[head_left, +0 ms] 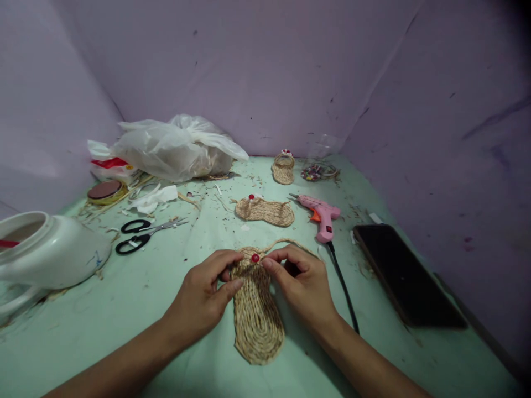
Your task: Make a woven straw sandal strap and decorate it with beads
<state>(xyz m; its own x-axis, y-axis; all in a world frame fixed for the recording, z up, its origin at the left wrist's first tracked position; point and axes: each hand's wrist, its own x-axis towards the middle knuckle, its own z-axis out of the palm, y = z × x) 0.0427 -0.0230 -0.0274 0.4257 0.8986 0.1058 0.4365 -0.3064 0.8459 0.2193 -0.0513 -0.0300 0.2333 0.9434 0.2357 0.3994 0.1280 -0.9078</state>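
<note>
A woven straw slipper sole [259, 326] lies lengthwise in front of me, with a red bead [255, 258] near its far end. My left hand [209, 284] grips the sole's left edge between thumb and fingers. On the other side, my right hand [301, 276] is closed in a pinch just right of the bead; what the fingertips hold is hard to make out, maybe the pale braided cord [286, 241] that runs past them. Beyond my hands rests another straw slipper [265, 213] with a red bead and white beads.
A pink glue gun [319, 213] with a black cable lies at right, beside a dark phone [409, 276]. Scissors [143, 235], a white jug [70, 249] and a plastic bag [178, 146] are on the left. A small straw slipper [284, 170] and beads [313, 172] lie farther back.
</note>
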